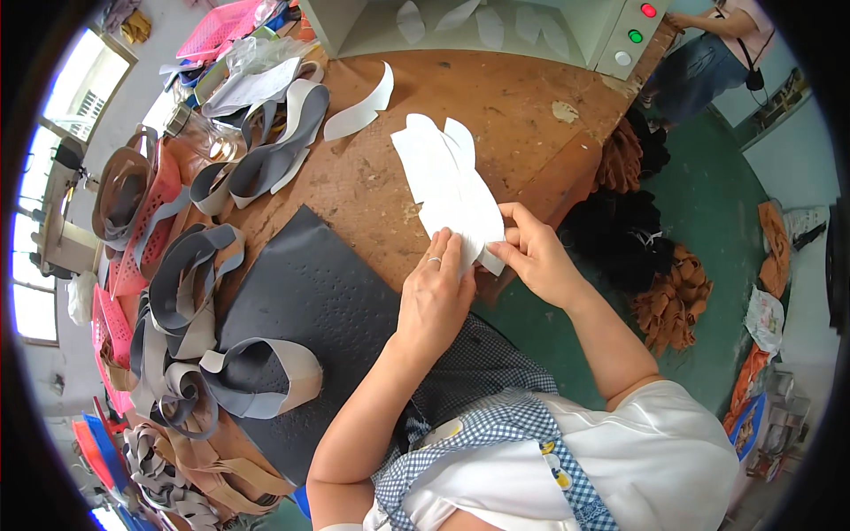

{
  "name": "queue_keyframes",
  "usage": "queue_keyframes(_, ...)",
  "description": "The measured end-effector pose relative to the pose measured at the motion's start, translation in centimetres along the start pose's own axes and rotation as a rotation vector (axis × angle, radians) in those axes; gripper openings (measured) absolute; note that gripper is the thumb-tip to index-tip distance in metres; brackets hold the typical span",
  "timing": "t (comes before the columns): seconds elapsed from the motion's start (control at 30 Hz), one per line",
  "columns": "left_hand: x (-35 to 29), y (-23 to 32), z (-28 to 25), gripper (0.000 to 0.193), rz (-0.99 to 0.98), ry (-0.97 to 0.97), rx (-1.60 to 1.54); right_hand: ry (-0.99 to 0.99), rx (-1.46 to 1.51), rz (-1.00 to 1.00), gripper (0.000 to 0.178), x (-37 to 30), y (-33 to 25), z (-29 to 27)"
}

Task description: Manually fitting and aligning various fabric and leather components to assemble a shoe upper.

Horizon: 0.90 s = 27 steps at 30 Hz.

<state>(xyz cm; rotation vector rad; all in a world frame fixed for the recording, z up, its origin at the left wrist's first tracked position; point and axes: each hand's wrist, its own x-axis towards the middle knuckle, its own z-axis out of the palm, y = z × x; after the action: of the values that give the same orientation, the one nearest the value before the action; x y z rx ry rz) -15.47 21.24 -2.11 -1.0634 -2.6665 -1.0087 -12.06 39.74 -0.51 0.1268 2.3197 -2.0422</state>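
A loose overlapping stack of thin white curved cut pieces (452, 181) lies at the right edge of the brown worktable (354, 190). My left hand (434, 288), with a ring on one finger, rests its outstretched fingers flat on the near end of the stack. At the stack's right edge, my right hand (536, 257) pinches the border of the pieces between thumb and fingers. How many layers it grips is hidden. Another white curved piece (360, 108) lies apart, farther back on the table. Whether the white material is paper or leather, I cannot tell.
A dark perforated mat (305, 296) covers the near table. Curled grey-beige strips (266, 376) and pink baskets (159, 208) crowd the left. Behind stands a pale machine (611, 44) with buttons. Brown bundles (673, 301) and black bundles (615, 234) sit at right; a person (708, 75) stands beyond.
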Motion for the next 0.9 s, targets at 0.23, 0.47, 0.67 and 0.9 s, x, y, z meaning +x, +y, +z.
queue_keyframes(0.23, -0.4, -0.1, 1.2, 0.040, 0.098, 0.161, 0.219, -0.038, -0.087, -0.072, 0.033, 0.7, -0.6, 0.4)
queue_keyframes(0.47, -0.3, -0.2, -1.4, 0.037, 0.031, 0.186, 0.169, -0.100, -0.139, -0.018, 0.038, 0.9, -1.3, 0.1)
queue_keyframes(0.67, 0.9, 0.5, -3.9, 0.022, 0.011, 0.324, 0.151, -0.100, -0.125, -0.005, 0.042, 0.5, -2.5, 0.3)
queue_keyframes(0.9, 1.5, 0.4, -6.0, 0.031, -0.088, 0.254, 0.174, -0.147, -0.019, -0.015, 0.043, 0.2, -3.2, 0.3)
